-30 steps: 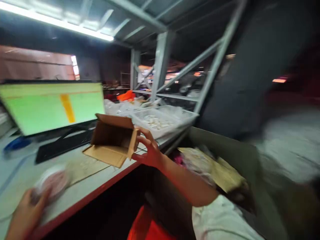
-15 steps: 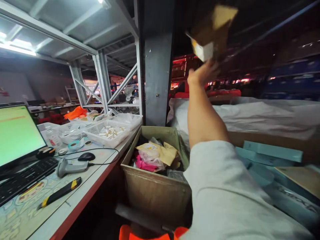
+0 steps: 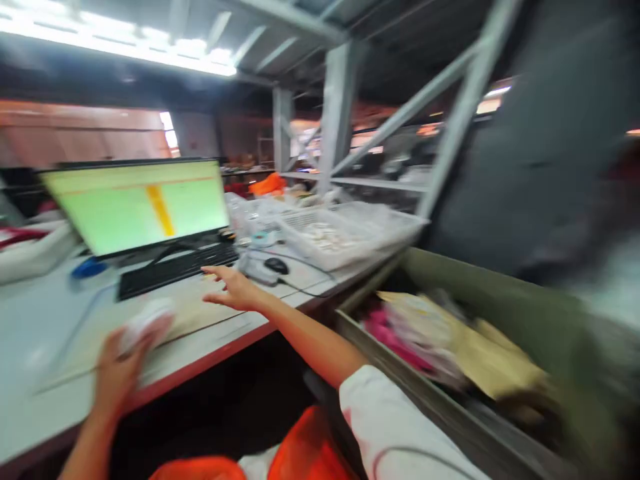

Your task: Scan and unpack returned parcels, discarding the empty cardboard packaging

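Observation:
My left hand (image 3: 120, 370) is wrapped round a small white object (image 3: 147, 321), too smeared by motion to name, low over the near part of the desk. My right hand (image 3: 234, 290) reaches across the desk in front of the keyboard (image 3: 180, 268). Its fingers are stretched apart with nothing visible in them. Just beyond it lie a grey handheld scanner (image 3: 257, 268) and a black mouse (image 3: 277, 266). To the left, behind the keyboard, stands a monitor (image 3: 135, 207) with a green and yellow screen.
White perforated baskets (image 3: 327, 237) holding small pieces stand at the desk's far right. An open carton (image 3: 395, 370) with paper packaging and pink wrapping stands right of the desk. A dark pillar (image 3: 530, 153) rises behind it. Orange cloth (image 3: 269, 185) lies at the back.
The view has swung left toward the monitor. My right hand has come down from high by the pillar to the desk, without the carton it held. My left hand has come into view.

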Demonstrator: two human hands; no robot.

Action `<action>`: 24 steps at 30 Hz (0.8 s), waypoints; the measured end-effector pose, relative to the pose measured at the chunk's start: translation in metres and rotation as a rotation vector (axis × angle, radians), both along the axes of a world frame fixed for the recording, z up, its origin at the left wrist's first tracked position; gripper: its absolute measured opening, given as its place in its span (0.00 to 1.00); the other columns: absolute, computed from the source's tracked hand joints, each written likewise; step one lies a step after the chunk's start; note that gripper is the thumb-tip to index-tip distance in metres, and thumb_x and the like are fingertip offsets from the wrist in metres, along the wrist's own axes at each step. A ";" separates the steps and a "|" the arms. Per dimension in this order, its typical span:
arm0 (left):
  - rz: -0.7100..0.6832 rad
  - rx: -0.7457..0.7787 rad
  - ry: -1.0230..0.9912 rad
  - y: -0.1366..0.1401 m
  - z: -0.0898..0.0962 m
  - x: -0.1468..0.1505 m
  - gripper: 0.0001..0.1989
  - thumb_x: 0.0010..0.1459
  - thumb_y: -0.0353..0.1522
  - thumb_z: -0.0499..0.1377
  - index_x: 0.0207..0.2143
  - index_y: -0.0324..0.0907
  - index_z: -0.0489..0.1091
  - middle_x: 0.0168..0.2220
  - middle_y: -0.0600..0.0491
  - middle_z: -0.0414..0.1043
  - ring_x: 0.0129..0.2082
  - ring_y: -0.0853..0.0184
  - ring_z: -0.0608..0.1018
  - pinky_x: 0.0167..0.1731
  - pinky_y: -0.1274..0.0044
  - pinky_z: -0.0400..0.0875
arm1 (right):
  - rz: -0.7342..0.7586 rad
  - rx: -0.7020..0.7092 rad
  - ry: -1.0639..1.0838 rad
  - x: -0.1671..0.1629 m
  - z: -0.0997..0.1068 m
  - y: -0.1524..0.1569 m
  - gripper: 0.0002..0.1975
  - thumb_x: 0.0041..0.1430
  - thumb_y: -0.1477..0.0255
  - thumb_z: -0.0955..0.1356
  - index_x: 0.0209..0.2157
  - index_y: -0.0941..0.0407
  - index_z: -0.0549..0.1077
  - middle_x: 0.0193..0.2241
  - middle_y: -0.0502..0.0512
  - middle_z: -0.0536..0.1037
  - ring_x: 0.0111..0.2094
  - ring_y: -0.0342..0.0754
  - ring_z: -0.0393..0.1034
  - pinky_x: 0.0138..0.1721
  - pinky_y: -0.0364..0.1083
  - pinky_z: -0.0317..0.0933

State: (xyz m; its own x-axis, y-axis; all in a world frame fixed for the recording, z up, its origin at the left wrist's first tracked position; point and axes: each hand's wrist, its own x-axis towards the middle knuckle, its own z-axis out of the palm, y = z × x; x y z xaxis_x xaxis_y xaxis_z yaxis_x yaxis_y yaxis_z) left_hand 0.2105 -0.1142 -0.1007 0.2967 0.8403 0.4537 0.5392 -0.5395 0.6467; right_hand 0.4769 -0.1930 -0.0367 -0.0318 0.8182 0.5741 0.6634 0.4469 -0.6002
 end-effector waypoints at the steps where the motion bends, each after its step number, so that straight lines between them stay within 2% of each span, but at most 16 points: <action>1: 0.051 0.012 -0.134 -0.003 -0.008 -0.013 0.32 0.55 0.61 0.55 0.44 0.46 0.72 0.44 0.50 0.74 0.46 0.52 0.76 0.48 0.59 0.74 | 0.103 -0.056 0.022 -0.028 -0.026 0.018 0.38 0.53 0.61 0.77 0.63 0.54 0.67 0.57 0.64 0.73 0.49 0.53 0.72 0.50 0.51 0.67; 2: 0.004 0.009 -0.192 -0.004 -0.014 -0.021 0.32 0.52 0.60 0.58 0.43 0.44 0.72 0.42 0.48 0.74 0.45 0.52 0.77 0.48 0.61 0.74 | 0.176 -0.109 0.045 -0.049 -0.047 0.032 0.39 0.52 0.61 0.78 0.63 0.55 0.66 0.57 0.64 0.73 0.50 0.53 0.72 0.52 0.52 0.66; 4: -0.043 0.017 -0.235 0.001 -0.021 -0.025 0.29 0.51 0.54 0.64 0.47 0.43 0.73 0.43 0.47 0.75 0.46 0.56 0.77 0.49 0.65 0.72 | 0.246 -0.197 0.090 -0.075 -0.075 0.049 0.32 0.55 0.63 0.76 0.59 0.57 0.69 0.51 0.62 0.77 0.48 0.54 0.72 0.52 0.53 0.65; 7: 0.091 -0.046 -0.298 0.009 -0.024 -0.030 0.25 0.51 0.47 0.68 0.46 0.43 0.74 0.39 0.49 0.74 0.42 0.59 0.77 0.46 0.70 0.70 | 0.200 -0.234 0.146 -0.084 -0.091 0.058 0.22 0.58 0.64 0.72 0.52 0.58 0.72 0.43 0.59 0.79 0.43 0.53 0.73 0.50 0.52 0.65; 9: 0.061 -0.136 -0.367 0.005 -0.023 -0.035 0.21 0.51 0.45 0.68 0.41 0.42 0.75 0.36 0.50 0.74 0.40 0.60 0.77 0.44 0.71 0.70 | 0.160 -0.223 0.194 -0.082 -0.093 0.054 0.22 0.59 0.63 0.71 0.53 0.58 0.70 0.45 0.59 0.79 0.44 0.54 0.72 0.50 0.52 0.64; 11: -0.093 -0.211 -0.473 -0.004 -0.022 -0.037 0.18 0.55 0.45 0.65 0.40 0.40 0.75 0.37 0.49 0.75 0.40 0.60 0.77 0.43 0.72 0.71 | 0.167 -0.221 0.239 -0.080 -0.094 0.048 0.24 0.61 0.62 0.69 0.55 0.58 0.68 0.47 0.60 0.77 0.47 0.54 0.71 0.52 0.52 0.63; 13: -0.216 -0.228 -0.591 -0.009 -0.021 -0.034 0.17 0.60 0.43 0.60 0.44 0.40 0.75 0.38 0.48 0.76 0.39 0.62 0.77 0.42 0.73 0.71 | 0.191 -0.219 0.274 -0.078 -0.095 0.043 0.25 0.62 0.60 0.68 0.56 0.58 0.65 0.50 0.61 0.76 0.50 0.54 0.70 0.55 0.53 0.62; 15: -0.237 -0.202 -0.647 -0.009 -0.022 -0.028 0.16 0.61 0.39 0.58 0.48 0.40 0.72 0.42 0.48 0.75 0.35 0.67 0.76 0.38 0.76 0.71 | 0.207 -0.216 0.303 -0.077 -0.096 0.041 0.27 0.63 0.58 0.67 0.58 0.58 0.63 0.52 0.62 0.74 0.52 0.54 0.69 0.57 0.53 0.61; 18: -0.234 -0.244 -0.613 -0.001 -0.024 -0.019 0.22 0.57 0.33 0.60 0.55 0.43 0.68 0.48 0.48 0.73 0.24 0.76 0.71 0.28 0.80 0.69 | 0.241 -0.200 0.322 -0.076 -0.097 0.043 0.29 0.65 0.55 0.66 0.59 0.59 0.62 0.53 0.63 0.72 0.53 0.54 0.68 0.59 0.53 0.60; 20: -0.244 -0.321 -0.575 0.006 -0.026 -0.016 0.29 0.51 0.30 0.61 0.57 0.44 0.66 0.50 0.48 0.72 0.21 0.78 0.69 0.23 0.82 0.66 | 0.269 -0.195 0.322 -0.076 -0.096 0.044 0.30 0.65 0.54 0.66 0.59 0.59 0.63 0.54 0.63 0.73 0.54 0.54 0.68 0.60 0.53 0.60; 22: -0.267 -0.416 -0.566 0.011 -0.028 -0.012 0.34 0.46 0.28 0.62 0.58 0.44 0.63 0.50 0.48 0.73 0.23 0.77 0.71 0.22 0.83 0.67 | 0.287 -0.188 0.319 -0.077 -0.095 0.044 0.31 0.65 0.52 0.65 0.60 0.59 0.65 0.56 0.64 0.73 0.57 0.55 0.67 0.62 0.54 0.58; 24: -0.306 -0.491 -0.568 0.013 -0.030 -0.008 0.36 0.42 0.26 0.62 0.57 0.42 0.63 0.47 0.48 0.75 0.29 0.71 0.77 0.27 0.82 0.70 | 0.289 -0.174 0.317 -0.077 -0.094 0.044 0.32 0.65 0.50 0.65 0.61 0.56 0.67 0.60 0.63 0.72 0.61 0.56 0.65 0.65 0.55 0.55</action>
State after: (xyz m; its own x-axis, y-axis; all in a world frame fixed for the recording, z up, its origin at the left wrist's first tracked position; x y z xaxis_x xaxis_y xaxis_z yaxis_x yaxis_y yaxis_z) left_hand 0.2027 -0.1012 -0.1309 0.3807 0.9018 0.2044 -0.0680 -0.1931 0.9788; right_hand 0.4003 -0.1487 -0.1306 -0.1179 0.8867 0.4470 0.2985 0.4610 -0.8357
